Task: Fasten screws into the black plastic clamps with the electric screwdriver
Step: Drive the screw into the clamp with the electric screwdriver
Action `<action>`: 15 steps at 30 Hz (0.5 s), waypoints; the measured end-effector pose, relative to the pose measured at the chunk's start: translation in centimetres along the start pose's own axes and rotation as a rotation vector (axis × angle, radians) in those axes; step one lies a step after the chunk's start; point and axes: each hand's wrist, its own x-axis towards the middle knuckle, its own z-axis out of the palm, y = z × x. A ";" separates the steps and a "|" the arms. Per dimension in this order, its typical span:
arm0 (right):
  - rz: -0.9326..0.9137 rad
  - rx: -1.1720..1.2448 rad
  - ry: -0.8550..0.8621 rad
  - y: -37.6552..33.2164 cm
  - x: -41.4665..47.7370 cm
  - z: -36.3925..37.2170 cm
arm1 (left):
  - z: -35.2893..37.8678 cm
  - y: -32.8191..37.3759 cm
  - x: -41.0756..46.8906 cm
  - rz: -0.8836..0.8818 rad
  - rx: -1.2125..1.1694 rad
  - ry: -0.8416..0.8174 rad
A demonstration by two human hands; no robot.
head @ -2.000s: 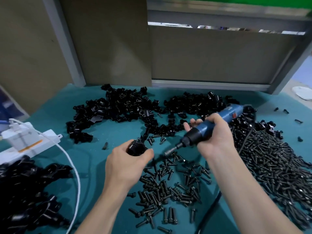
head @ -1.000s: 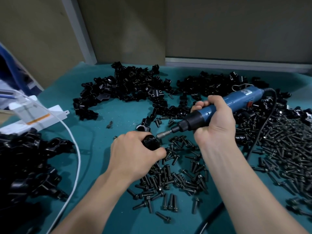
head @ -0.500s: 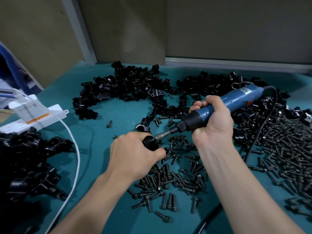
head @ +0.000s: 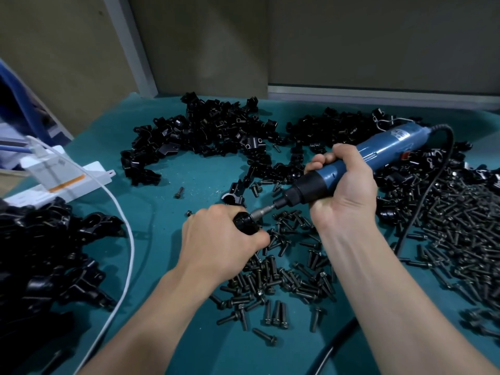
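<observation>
The left hand (head: 220,240) is curled tightly round a black plastic clamp (head: 244,224), which pokes out at the hand's far-right edge, above the thumb, low over the green table (head: 173,169). Just to the right, the right hand (head: 345,190) grips the blue electric screwdriver (head: 389,147). Its bit slants down and left to meet the clamp, and any screw there is probably hidden under the tip. Loose screws (head: 281,272) lie on the near side of both hands.

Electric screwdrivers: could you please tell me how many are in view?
1. The electric screwdriver is gripped in the right hand, its bit against the clamp the left hand holds. None other shows; the clamp heap could hide one.
</observation>
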 end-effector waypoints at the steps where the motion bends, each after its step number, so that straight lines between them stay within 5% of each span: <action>1: 0.001 0.000 -0.002 0.0 0.0 0.0 | 0.0 0.0 0.0 0.003 0.003 -0.002; 15: 0.019 0.027 -0.093 0.1 0.0 0.0 | 0.0 -0.3 -0.1 0.005 -0.030 -0.026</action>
